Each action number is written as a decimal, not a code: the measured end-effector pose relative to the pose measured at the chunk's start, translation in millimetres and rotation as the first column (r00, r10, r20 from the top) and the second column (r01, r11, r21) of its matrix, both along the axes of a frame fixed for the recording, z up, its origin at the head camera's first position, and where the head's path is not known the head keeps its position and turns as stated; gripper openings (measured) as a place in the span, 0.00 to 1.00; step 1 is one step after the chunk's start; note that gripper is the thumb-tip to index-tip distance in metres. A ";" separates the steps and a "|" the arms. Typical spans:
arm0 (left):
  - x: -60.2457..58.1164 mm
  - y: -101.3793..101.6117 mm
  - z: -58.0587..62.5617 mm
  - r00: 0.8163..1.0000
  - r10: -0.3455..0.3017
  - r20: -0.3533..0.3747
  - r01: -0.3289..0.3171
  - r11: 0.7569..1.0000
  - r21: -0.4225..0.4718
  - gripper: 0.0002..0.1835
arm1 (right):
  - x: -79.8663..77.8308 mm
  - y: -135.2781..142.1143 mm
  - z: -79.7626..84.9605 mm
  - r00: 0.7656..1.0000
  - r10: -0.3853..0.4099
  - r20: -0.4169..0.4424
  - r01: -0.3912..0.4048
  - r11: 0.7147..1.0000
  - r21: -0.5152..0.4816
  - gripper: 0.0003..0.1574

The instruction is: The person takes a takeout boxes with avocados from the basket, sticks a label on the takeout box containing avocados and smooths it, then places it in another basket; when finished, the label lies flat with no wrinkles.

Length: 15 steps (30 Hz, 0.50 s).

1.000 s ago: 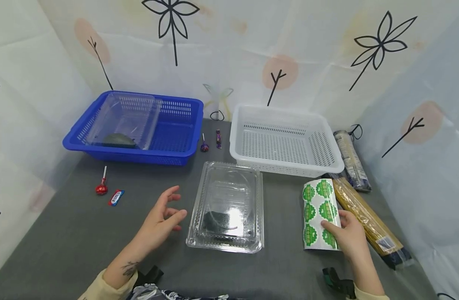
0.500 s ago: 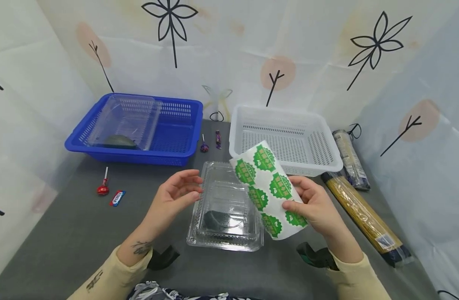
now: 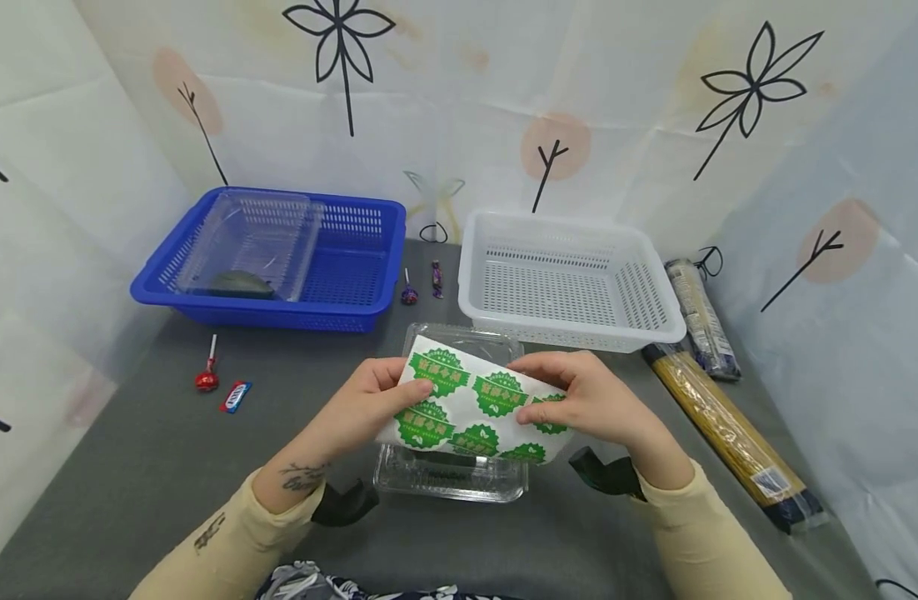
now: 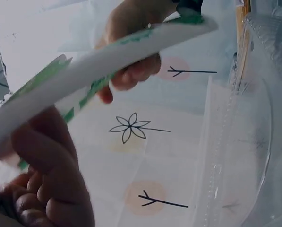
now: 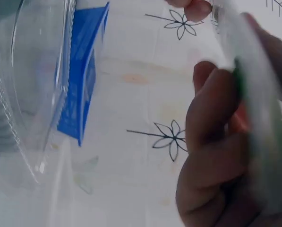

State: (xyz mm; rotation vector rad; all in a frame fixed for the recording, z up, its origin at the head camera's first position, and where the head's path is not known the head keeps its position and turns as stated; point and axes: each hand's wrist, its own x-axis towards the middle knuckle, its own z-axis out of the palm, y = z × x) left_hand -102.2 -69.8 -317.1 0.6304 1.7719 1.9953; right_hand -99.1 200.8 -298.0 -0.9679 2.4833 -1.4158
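Both hands hold a white sheet of green round stickers (image 3: 462, 404) by its two ends, tilted above a clear plastic clamshell box (image 3: 451, 482). My left hand (image 3: 372, 398) pinches the left end, thumb on the printed face and fingers behind. At the other end my right hand (image 3: 579, 396) grips in the same way. In the left wrist view the sheet (image 4: 93, 71) shows edge-on, bent over, with the fingers under it. The right wrist view has the fingers (image 5: 211, 142) curled behind the blurred sheet. Most of the box lies hidden under the sheet in the head view.
A blue basket (image 3: 354, 312) at back left holds a clear box with a dark green object. A white basket (image 3: 571, 333) stands back right, beside packs of noodles (image 3: 729, 425). A red lollipop (image 3: 207, 379), a small candy (image 3: 236, 397) and purple sweets (image 3: 409, 295) lie on the table.
The right hand has carried the sticker sheet from beside the noodles leftward over the clamshell box. The left hand has moved right and taken hold of the sheet's other end. The sheet has turned sideways.
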 end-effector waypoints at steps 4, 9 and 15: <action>1.7 3.9 -0.5 0.975 0.212 0.066 -0.216 0.975 0.054 0.17 | -4.8 -6.7 2.8 0.854 -0.280 -0.438 0.287 0.957 -0.054 0.32; 6.4 11.9 -4.4 0.900 0.436 0.021 -0.431 0.879 0.205 0.17 | -6.8 -27.1 1.3 0.622 -0.446 -0.644 0.295 0.895 -0.335 0.13; 14.5 24.4 -9.3 0.875 0.484 -0.025 -0.459 0.845 0.275 0.14 | 1.9 -63.5 -7.2 0.639 -0.332 -0.694 0.278 0.941 -0.193 0.18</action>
